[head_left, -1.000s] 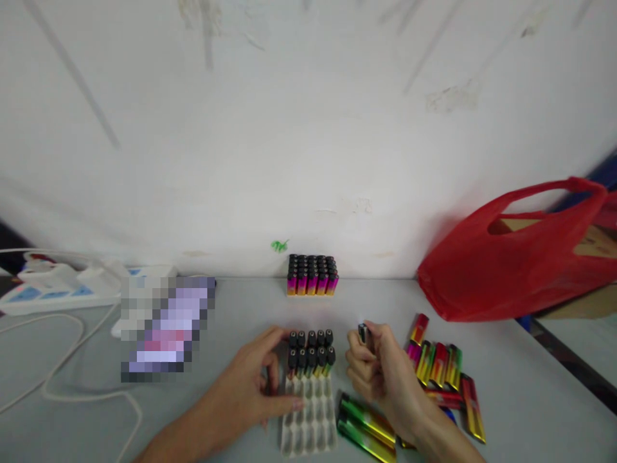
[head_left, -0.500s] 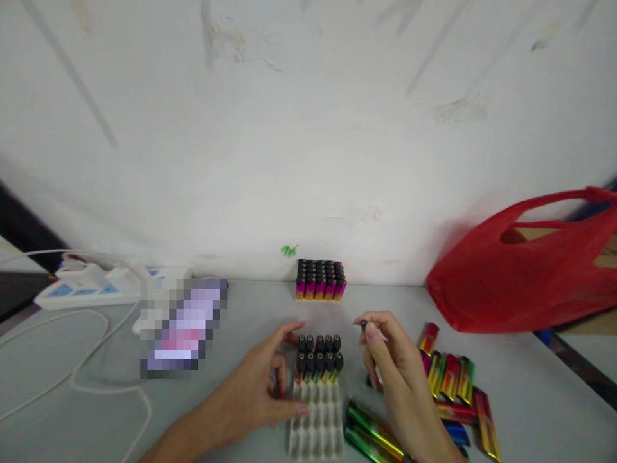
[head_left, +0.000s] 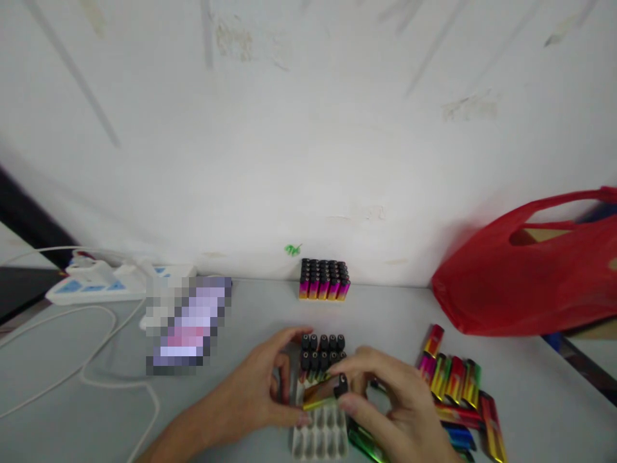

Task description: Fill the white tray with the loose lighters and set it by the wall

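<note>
A pale tray (head_left: 320,444) with rows of slots lies near the bottom centre. Two rows of black-capped lighters (head_left: 324,361) stand upright at its far end. My right hand (head_left: 390,402) pinches a gold lighter (head_left: 321,391) by its black cap, tilted low over the slots just in front of those rows. My left hand (head_left: 260,386) is at the tray's left side, thumb by its edge and fingers spread beside the standing lighters. Loose coloured lighters (head_left: 456,379) lie to the right, and green ones (head_left: 366,444) lie partly under my right hand.
Against the wall stands a block of purple-and-gold lighters (head_left: 324,281). A phone (head_left: 193,321), a power strip (head_left: 96,286) and white cables (head_left: 108,331) are on the left. A red bag (head_left: 520,276) sits at the right.
My right hand has moved left and down over the tray, with a gold lighter now visible in its fingers. My left hand stays by the tray. The view has shifted slightly.
</note>
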A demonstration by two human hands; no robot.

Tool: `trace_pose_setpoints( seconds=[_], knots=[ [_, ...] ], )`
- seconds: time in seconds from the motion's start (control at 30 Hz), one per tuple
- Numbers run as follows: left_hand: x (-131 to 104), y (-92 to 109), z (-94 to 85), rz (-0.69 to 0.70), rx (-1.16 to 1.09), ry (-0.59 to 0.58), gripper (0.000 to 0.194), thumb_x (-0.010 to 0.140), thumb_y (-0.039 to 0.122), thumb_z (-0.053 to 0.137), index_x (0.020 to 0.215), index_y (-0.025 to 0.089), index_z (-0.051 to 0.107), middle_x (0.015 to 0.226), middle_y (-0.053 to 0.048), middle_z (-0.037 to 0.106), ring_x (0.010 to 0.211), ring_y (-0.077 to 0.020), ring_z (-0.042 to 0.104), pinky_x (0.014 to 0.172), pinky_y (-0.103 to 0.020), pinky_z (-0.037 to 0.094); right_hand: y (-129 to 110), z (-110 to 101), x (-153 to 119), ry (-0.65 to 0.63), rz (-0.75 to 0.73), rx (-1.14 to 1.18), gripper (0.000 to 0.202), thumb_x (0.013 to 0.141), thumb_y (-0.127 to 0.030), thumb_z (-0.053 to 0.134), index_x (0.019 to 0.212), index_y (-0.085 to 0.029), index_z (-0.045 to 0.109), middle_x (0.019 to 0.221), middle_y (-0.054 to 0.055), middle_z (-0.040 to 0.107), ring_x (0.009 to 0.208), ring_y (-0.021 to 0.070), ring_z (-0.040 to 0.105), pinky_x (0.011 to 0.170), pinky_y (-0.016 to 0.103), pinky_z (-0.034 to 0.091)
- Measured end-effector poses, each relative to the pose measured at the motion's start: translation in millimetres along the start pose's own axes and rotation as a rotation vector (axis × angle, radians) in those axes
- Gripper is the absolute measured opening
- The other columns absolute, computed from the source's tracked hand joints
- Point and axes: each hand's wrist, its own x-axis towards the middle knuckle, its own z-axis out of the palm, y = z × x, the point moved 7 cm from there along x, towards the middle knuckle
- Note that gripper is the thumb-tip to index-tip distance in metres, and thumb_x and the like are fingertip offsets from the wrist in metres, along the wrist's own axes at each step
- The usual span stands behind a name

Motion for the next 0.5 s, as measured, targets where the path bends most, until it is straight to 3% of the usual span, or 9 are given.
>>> trace_pose_setpoints(
  seconds=[0.17,0.27,0.5],
  knots=[
    [-1,-6,1.3,0.017,-0.006,-0.055,0.126,0.068,0.034,0.105,0.169,0.031,0.030,0.088,0.005,0.067,0.072,-0.0180,0.066,0.059,-0.023,0.049,-9,17,0,-0.078,-0.202,-0.262,0.026,0.107,-0.046,0.072,0.125,-0.027,0.076,0.101,0.004,0.085,0.085,0.0206,0.082,0.077,0.028,0.058],
    [-3,-7,0.6,0.016,-0.010,-0.076,0.128,0.069,0.032,0.104,0.171,0.031,0.027,0.089,0.005,0.068,0.070,-0.0176,0.067,0.060,-0.024,0.050,-8,24,-3,-0.101,-0.232,-0.352,0.030,0.112,-0.051,0.062,0.123,-0.027,0.074,0.100,0.004,0.086,0.078,0.0201,0.083,0.072,0.030,0.057],
    [-7,12,-2.5,0.105,-0.084,-0.133,0.089,0.090,0.023,0.082,0.167,0.032,0.039,0.101,0.000,0.073,0.091,-0.0228,0.073,0.081,-0.034,0.058,-7,26,-4,-0.075,-0.243,-0.389,0.034,0.112,-0.056,0.059,0.118,-0.026,0.074,0.092,0.001,0.086,0.072,0.0195,0.083,0.065,0.030,0.053]
  ],
)
